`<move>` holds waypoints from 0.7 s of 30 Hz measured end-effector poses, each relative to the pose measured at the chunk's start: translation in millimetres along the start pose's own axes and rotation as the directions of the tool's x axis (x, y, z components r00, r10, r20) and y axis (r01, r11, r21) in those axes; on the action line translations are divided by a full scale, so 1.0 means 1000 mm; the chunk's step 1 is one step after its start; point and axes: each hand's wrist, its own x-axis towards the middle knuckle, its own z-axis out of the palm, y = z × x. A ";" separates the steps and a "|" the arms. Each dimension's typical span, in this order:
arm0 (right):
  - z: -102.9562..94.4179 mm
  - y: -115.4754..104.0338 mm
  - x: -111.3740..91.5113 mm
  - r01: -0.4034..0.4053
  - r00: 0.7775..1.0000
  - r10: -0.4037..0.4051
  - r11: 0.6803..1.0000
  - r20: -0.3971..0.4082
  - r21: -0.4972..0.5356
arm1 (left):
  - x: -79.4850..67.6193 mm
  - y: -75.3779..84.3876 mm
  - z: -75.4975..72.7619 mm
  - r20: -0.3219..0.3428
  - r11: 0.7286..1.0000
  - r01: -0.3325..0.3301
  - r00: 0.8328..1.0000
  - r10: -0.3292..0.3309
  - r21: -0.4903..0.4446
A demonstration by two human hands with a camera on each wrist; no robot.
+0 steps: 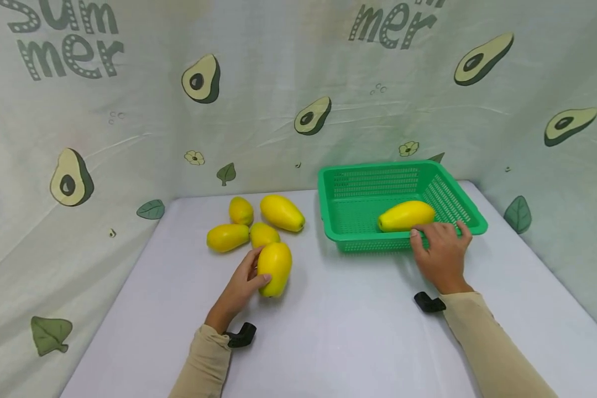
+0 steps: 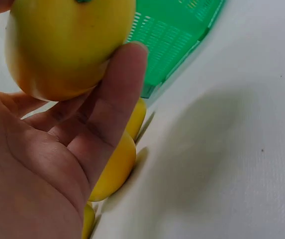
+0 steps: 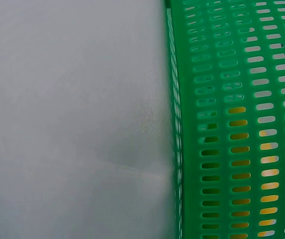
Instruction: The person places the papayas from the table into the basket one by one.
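Observation:
My left hand (image 1: 241,282) holds a yellow papaya (image 1: 276,269), thumb on its near side and fingers round the far side. In the left wrist view the papaya (image 2: 70,45) is up off the table, and a shadow falls on the cloth. At the right, a green plastic basket (image 1: 373,243) with slotted walls has one papaya (image 1: 407,216) lying inside along its front wall. My right hand (image 1: 441,254) grips the front rim of this basket near its right end. Only the slotted basket wall (image 3: 192,149) and tablecloth fill the right wrist view; the right hand is outside it.
Several more papayas lie grouped left of the basket: a long one (image 1: 282,213), a small upright one (image 1: 241,211), one on its side (image 1: 228,237) and one (image 1: 265,235) just behind the held fruit. A white cloth covers the table (image 1: 338,320). A printed curtain (image 1: 258,83) hangs behind.

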 end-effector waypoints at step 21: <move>0.000 0.000 0.001 -0.022 0.999 0.022 1.000 0.046 -0.004 | 0.028 0.027 0.015 -0.043 0.983 -0.049 0.998 0.042 -0.179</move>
